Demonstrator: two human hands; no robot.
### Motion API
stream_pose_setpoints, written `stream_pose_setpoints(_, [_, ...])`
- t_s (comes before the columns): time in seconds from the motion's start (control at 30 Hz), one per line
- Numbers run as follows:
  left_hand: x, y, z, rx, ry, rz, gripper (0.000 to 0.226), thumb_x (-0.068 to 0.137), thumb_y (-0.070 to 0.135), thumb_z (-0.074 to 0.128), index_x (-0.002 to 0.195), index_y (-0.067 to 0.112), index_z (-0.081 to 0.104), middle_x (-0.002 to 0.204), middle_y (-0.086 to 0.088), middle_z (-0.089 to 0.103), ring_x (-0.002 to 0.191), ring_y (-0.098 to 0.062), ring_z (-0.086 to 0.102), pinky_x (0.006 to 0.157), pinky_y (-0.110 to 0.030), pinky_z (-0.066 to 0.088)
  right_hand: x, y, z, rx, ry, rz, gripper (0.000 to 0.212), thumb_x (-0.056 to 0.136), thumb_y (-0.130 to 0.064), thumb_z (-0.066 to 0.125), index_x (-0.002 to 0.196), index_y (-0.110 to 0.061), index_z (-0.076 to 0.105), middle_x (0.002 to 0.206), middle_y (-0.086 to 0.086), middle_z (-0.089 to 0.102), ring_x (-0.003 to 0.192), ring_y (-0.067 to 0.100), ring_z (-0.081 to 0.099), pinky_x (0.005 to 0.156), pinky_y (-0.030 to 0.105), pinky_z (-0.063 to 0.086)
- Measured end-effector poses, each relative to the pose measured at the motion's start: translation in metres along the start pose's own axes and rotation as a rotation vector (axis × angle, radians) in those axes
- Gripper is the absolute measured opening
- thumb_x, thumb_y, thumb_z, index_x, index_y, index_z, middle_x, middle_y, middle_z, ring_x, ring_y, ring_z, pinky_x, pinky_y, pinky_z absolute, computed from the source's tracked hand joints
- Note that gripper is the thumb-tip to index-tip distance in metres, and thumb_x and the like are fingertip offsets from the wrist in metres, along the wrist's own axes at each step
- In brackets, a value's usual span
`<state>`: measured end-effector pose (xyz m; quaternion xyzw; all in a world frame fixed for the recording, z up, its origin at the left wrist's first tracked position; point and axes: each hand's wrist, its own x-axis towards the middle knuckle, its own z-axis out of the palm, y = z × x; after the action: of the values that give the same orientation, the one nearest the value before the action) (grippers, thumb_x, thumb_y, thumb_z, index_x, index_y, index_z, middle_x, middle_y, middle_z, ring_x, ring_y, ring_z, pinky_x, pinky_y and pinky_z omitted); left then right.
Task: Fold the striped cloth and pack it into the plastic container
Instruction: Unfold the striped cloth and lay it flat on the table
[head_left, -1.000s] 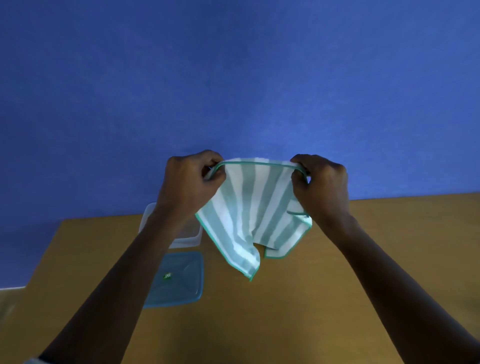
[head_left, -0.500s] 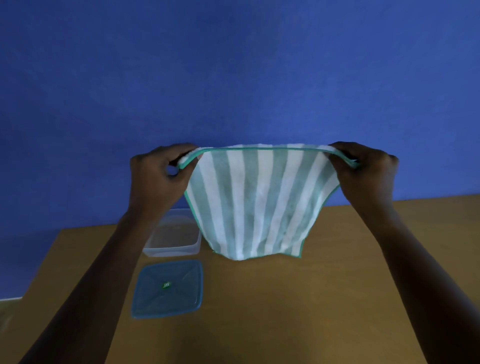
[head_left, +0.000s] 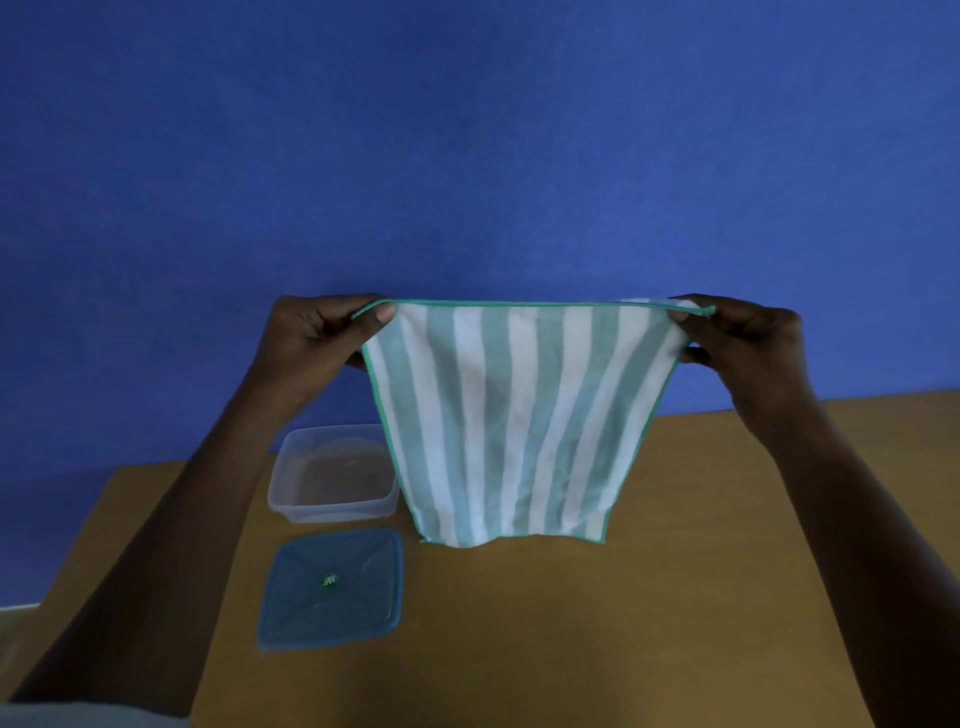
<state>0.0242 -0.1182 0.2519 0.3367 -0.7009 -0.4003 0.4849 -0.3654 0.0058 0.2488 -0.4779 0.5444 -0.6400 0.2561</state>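
Note:
The striped cloth (head_left: 514, 421), green and white with a green hem, hangs spread out in the air above the table. My left hand (head_left: 317, 332) pinches its top left corner and my right hand (head_left: 737, 338) pinches its top right corner, so the top edge is stretched straight. Its lower edge hangs just above the tabletop. The clear plastic container (head_left: 332, 475) stands open on the table below my left hand, its right side partly hidden behind the cloth.
The container's blue lid (head_left: 332, 587) lies flat on the wooden table (head_left: 623, 623), just in front of the container. A blue wall (head_left: 467, 156) rises behind the table's far edge. The table's left edge runs diagonally under my left forearm.
My hands have moved apart and up, spreading the bunched cloth into a flat hanging sheet with a taut top edge.

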Motion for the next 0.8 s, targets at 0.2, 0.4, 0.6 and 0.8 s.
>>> stream_pose_setpoints(0.2, [0.014,-0.023,0.012,-0.128,0.136,-0.102,0.021,0.084,0.042,0.076,0.099,0.027,0.08,0.088,0.006,0.08,0.087,-0.012,0.073,0.077,-0.04,0.063,0.014,0.014,0.003,0.147,0.038,0.114,0.018,0.09,-0.004,0.068,0.095,-0.016,0.079,0.089,0.0,0.079,0.089,0.018,0.073,0.085,0.034,0.061])
stream_pose_setpoints(0.4, [0.038,-0.012,0.019,-0.22,0.224,-0.067,0.016,0.089,0.035,0.071,0.1,0.027,0.079,0.09,0.009,0.078,0.09,-0.015,0.07,0.083,-0.039,0.06,0.038,-0.003,0.006,0.229,0.028,0.049,0.021,0.092,-0.005,0.065,0.091,-0.019,0.081,0.087,-0.001,0.079,0.088,0.016,0.073,0.085,0.032,0.059])
stream_pose_setpoints(0.6, [0.052,0.014,0.02,-0.28,0.312,0.028,0.015,0.089,0.036,0.072,0.095,0.024,0.078,0.085,-0.002,0.07,0.086,-0.021,0.06,0.075,-0.039,0.051,0.052,-0.03,0.008,0.268,0.067,-0.072,0.009,0.089,-0.016,0.071,0.092,-0.017,0.08,0.087,-0.001,0.078,0.09,0.019,0.07,0.085,0.034,0.056])
stream_pose_setpoints(0.8, [0.025,0.012,0.022,-0.278,0.324,0.018,0.009,0.091,0.031,0.07,0.091,0.027,0.078,0.081,0.011,0.074,0.082,-0.01,0.065,0.074,-0.03,0.057,0.032,-0.018,0.007,0.243,0.084,-0.061,0.008,0.088,-0.02,0.074,0.091,-0.014,0.079,0.081,0.001,0.074,0.087,0.024,0.067,0.082,0.038,0.058])
